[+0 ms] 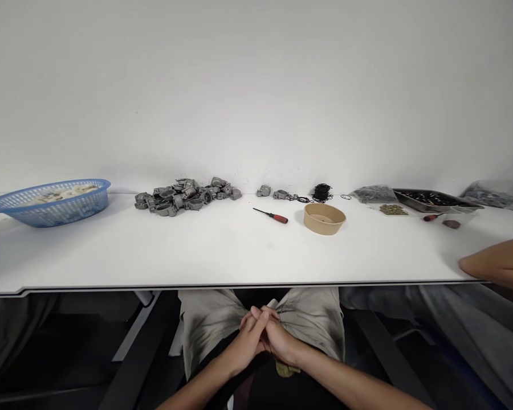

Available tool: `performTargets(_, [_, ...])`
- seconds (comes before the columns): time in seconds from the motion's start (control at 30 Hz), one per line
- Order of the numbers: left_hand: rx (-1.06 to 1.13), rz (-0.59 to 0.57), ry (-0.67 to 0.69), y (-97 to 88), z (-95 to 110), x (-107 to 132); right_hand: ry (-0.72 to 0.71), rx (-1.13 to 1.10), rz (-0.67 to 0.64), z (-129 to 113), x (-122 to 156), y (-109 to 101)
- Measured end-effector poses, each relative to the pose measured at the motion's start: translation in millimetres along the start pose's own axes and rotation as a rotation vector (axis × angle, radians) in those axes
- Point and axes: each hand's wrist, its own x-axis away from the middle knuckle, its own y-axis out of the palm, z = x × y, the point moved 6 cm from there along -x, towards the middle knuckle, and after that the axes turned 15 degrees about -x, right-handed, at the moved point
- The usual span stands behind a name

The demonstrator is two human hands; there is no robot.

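Observation:
My left hand (pixel 245 339) and my right hand (pixel 277 339) are clasped together in my lap, below the front edge of the white table (pixel 222 250). Their fingers are interlaced and hold nothing. On the table, nearest to them, lie a red-handled screwdriver (pixel 271 215) and a round tan paper bowl (pixel 324 218). A heap of grey metal fittings (pixel 183 195) sits at the back, left of centre. Two more grey fittings (pixel 271 192) and a bundle of black rubber rings (pixel 322 192) lie behind the bowl.
A blue plastic basket (pixel 51 201) stands at the far left. At the right are a dark tray of parts (pixel 436 200), bags of small parts (pixel 374 193), a pile of brass pieces (pixel 392 209) and a second screwdriver (pixel 431 217). Another person's forearm (pixel 498 263) rests on the table's right edge.

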Motion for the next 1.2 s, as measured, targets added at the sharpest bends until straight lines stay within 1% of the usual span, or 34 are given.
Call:
performTargets(0.03, [-0.019,0.01,0.001,-1.0,1,0,-0.001,0.002,-0.001,0,0,0])
performTargets(0.1, [-0.023,-0.005,0.002,-0.7,1,0,-0.01,-0.001,-0.002,-2,2,1])
performTargets(0.2, [0.04,-0.06,-0.007,2.1,-1,-1,-0.01,-0.001,-0.001,-5,4,3])
performTargets(0.27, [0.078,-0.07,-0.018,3.0,-1,0,-0.002,-0.002,-0.001,-5,4,3])
performTargets(0.4, [0.099,-0.066,-0.016,3.8,4,1,0.03,-0.02,-0.007,-3,4,0])
performTargets(0.53, [0.021,-0.04,-0.008,2.3,9,1,0.035,-0.032,-0.011,-3,5,-1])
performTargets(0.63, [-0.005,-0.024,-0.008,1.1,11,1,0.03,-0.03,-0.013,-4,6,0])
performTargets(0.73, [0.007,-0.033,-0.006,1.3,11,2,0.026,-0.015,-0.027,-5,6,1])
performTargets(0.87, [-0.026,-0.024,0.002,0.6,11,2,0.025,-0.007,-0.005,-5,5,1])
performTargets(0.93, [-0.008,-0.026,0.005,1.1,12,2,0.03,-0.017,-0.005,-4,4,0])
performTargets(1.03, [0.021,-0.027,-0.004,1.8,10,2,0.032,-0.038,-0.008,-1,1,-2])
performTargets(1.2, [0.081,-0.05,-0.028,3.0,0,1,0.002,-0.041,-0.032,4,-3,-7])
